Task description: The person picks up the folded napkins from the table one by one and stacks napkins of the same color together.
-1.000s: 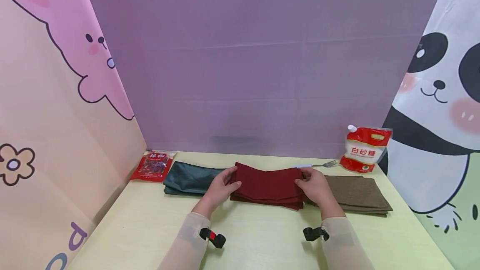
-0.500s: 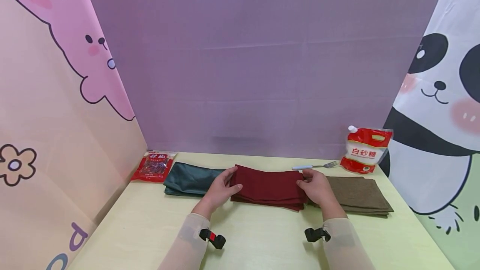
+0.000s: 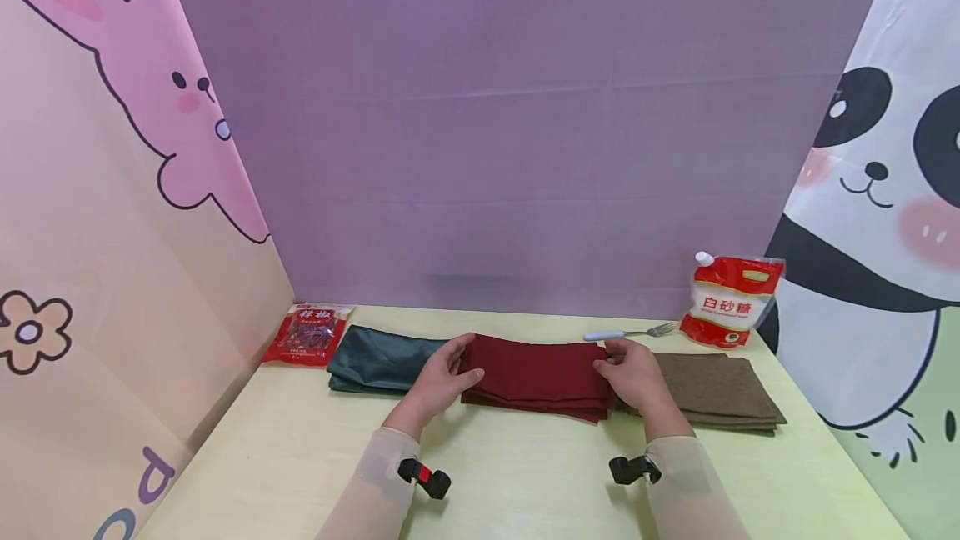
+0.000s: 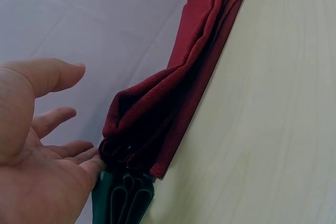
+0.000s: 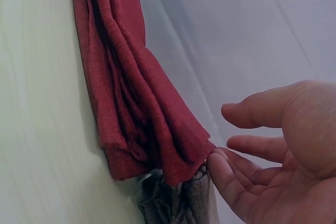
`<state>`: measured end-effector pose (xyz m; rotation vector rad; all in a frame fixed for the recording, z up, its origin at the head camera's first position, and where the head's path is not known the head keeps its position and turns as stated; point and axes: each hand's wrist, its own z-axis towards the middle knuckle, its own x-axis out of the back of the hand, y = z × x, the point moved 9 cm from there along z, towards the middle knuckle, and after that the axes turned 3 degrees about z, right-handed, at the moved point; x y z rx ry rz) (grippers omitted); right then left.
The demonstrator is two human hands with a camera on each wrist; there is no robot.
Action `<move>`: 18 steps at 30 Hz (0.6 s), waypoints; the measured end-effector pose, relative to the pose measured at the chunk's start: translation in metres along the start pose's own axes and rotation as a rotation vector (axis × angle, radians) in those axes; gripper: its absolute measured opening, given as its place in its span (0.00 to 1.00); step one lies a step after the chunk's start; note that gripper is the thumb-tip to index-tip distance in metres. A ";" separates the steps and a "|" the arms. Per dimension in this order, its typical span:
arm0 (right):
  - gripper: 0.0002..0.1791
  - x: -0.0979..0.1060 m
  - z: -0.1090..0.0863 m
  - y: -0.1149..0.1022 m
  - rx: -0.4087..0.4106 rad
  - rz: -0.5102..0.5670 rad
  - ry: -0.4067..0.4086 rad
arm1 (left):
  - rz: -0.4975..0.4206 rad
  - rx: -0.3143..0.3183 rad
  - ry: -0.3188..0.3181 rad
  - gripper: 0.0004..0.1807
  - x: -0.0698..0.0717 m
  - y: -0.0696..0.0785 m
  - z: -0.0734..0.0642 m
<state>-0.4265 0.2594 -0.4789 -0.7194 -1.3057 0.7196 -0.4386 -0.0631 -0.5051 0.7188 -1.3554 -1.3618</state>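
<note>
A folded dark red cloth lies in layers at the middle of the table, its ends overlapping a folded dark green cloth on the left and a folded brown cloth on the right. At its left end is my left hand, fingertips right at the edge. In the left wrist view the thumb stands apart from the cloth. My right hand is at the opposite end, relaxed fingers touching the far corner. The right wrist view shows that thumb off the cloth too.
Behind the brown cloth lies a fork with a pale handle. A red and white sugar pouch stands at the back right. At the back left rests a red packet of dried chili. A purple backdrop closes off the rear.
The red cloth's far edge has sunk slightly and flattened, uncovering more of the fork's handle. Both thumbs remain near the cloth's ends, and the hands have barely shifted.
</note>
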 end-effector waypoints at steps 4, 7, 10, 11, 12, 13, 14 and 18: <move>0.28 -0.001 -0.001 -0.002 0.010 -0.002 0.013 | 0.006 -0.021 0.014 0.36 0.002 0.002 0.001; 0.28 -0.001 -0.001 -0.003 0.024 -0.003 0.017 | 0.043 -0.042 0.031 0.35 0.003 0.005 0.002; 0.28 0.001 -0.002 -0.004 0.051 -0.024 0.019 | 0.104 -0.072 0.049 0.33 0.006 0.008 -0.001; 0.28 0.001 -0.002 -0.003 0.061 -0.033 0.019 | 0.129 -0.077 0.055 0.33 0.007 0.009 -0.002; 0.28 0.002 -0.001 -0.003 0.074 -0.044 0.017 | 0.149 -0.088 0.062 0.32 0.009 0.010 -0.003; 0.28 0.002 -0.002 -0.003 0.086 -0.053 0.015 | 0.174 -0.100 0.072 0.31 0.011 0.011 -0.005; 0.28 0.003 -0.003 -0.002 0.099 -0.066 0.012 | 0.205 -0.107 0.083 0.31 0.014 0.012 -0.006; 0.28 0.005 -0.009 0.000 0.135 -0.105 0.010 | 0.335 -0.129 0.127 0.29 0.027 0.014 -0.013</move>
